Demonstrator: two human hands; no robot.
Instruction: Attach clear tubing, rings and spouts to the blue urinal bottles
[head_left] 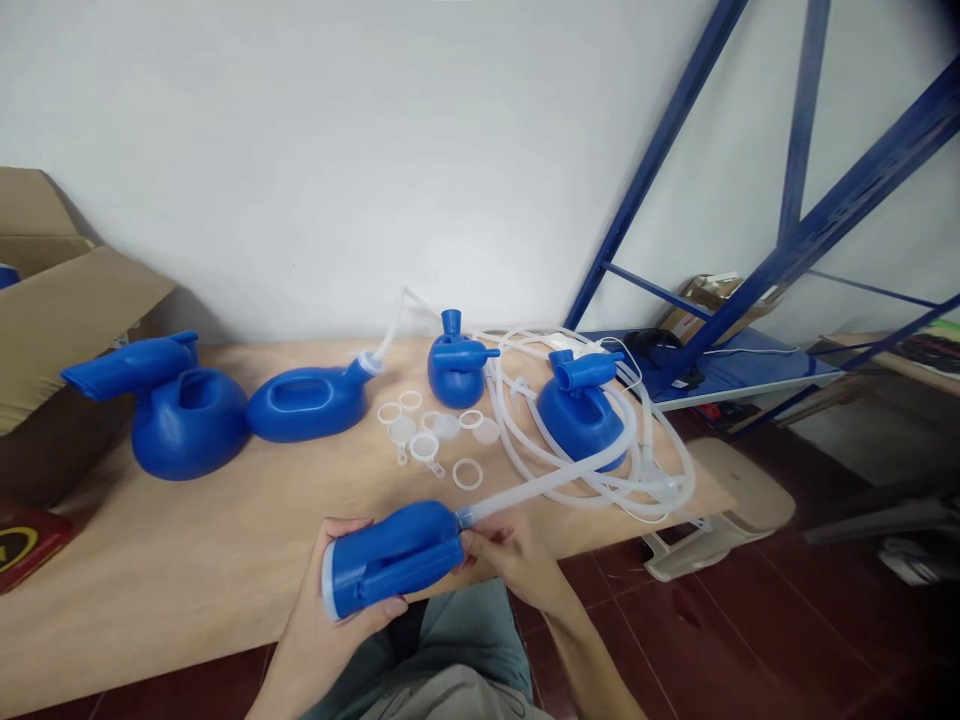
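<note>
My left hand is wrapped around the wide end of a blue plastic urinal funnel, which has a pale ring at its mouth. At the narrow end, my right hand closes its fingers on the funnel beside the joint with a translucent hose. The hose runs right into a loose coil on the table. Just beyond the funnel lie several white rings and round caps. Part of the right fingers is hidden behind the funnel.
Blue urinal bottles stand along the table: one at left, one lying with a tube, one near the wall, one inside the coil. A cardboard box is left; a blue rack and stool are right.
</note>
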